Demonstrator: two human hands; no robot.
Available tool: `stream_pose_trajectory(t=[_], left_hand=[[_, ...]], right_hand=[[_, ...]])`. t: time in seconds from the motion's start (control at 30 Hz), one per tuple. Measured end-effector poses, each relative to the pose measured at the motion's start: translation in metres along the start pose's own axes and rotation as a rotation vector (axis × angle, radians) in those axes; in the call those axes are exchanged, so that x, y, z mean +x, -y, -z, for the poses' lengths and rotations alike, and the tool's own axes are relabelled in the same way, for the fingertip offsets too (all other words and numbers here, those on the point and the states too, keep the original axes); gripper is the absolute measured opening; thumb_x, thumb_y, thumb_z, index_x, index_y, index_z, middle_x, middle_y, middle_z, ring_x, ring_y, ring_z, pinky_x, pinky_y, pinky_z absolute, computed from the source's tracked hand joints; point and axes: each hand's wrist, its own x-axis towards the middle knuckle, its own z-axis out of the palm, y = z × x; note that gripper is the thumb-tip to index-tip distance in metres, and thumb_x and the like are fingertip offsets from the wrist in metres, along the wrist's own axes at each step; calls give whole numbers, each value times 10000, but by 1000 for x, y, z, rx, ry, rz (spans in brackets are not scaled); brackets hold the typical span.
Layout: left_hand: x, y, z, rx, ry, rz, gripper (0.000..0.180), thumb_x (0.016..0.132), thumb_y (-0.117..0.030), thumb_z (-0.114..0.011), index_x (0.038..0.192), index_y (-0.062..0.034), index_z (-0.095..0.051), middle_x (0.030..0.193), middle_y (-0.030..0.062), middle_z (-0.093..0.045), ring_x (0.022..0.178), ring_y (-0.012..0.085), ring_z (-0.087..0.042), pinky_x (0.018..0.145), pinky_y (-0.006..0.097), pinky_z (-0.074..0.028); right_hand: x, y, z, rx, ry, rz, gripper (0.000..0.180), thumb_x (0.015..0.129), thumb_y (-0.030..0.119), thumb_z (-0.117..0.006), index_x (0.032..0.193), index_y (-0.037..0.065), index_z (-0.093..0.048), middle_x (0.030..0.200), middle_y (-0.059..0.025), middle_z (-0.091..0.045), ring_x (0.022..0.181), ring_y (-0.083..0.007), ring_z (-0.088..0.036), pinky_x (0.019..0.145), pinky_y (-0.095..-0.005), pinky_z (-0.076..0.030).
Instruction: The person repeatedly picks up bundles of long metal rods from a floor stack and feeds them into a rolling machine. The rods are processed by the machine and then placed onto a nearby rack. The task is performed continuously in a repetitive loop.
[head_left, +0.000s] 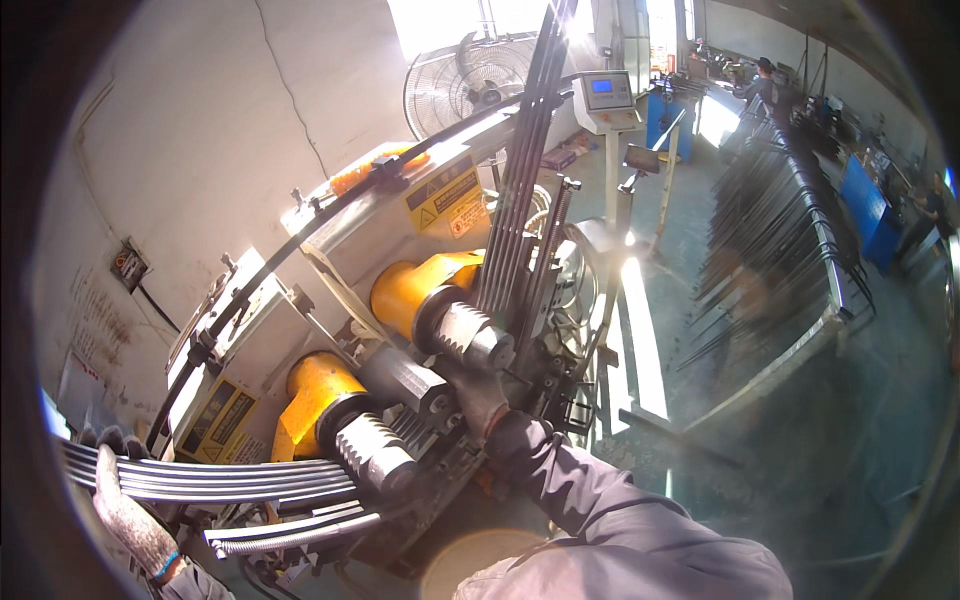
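At the far left, my left hand, in a pale work glove, is closed round a bundle of long parallel metal bars, thumb in front and fingers behind. The bundle runs to the lower grooved roller of a bending machine. A steeply rising set of bars stands at the upper grooved roller. My right hand, in a dark glove, reaches in beside the grey metal block between the rollers. Shadow and the machine parts hide its fingers, so its hold cannot be made out.
Yellow guards cover the roller shafts. A control box with a small blue screen stands on a post behind, near a large fan. At right, a long rack carries many dark rods. Another person stands in the far background.
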Motion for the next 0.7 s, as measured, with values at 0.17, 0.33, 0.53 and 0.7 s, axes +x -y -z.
stream_pose_trajectory(t=[0.17, 0.33, 0.53, 0.7], left_hand=[[-11, -18, -84, 3, 191, -168, 192, 1119, -199, -654, 1228, -86, -763, 1078, 32, -731, 909, 144, -724, 766, 309, -633], [-28, -22, -156, 319, 355, -169, 243, 1107, -229, -660, 1033, -32, -781, 840, 19, -694, 740, 87, -634, 670, 260, -494], [-38, -1, -181, 336, 413, -202, 224, 1108, -229, -651, 1180, -29, -721, 814, 29, -661, 683, 115, -626, 617, 291, -499], [-41, 0, -176, 213, 493, -131, 245, 1098, -236, -667, 1017, -16, -736, 781, 39, -697, 641, 113, -676, 560, 265, -527]], right_hand=[[9, -9, 15, -124, 26, -69, 473, 1012, 245, -780, 1424, 19, -731, 1284, -72, -750, 1108, -175, -711, 923, -335, -575], [10, -18, 22, -70, 25, -112, 464, 1021, 251, -789, 1417, 17, -722, 1251, -47, -747, 1061, -141, -699, 891, -322, -575], [12, -21, 25, -113, 62, -13, 412, 1026, 255, -796, 1360, 22, -733, 1222, -30, -739, 1029, -133, -698, 858, -317, -576], [17, -27, 28, -151, 63, 18, 440, 1014, 260, -822, 1376, 33, -718, 1209, -32, -733, 988, -130, -690, 820, -317, -573]])
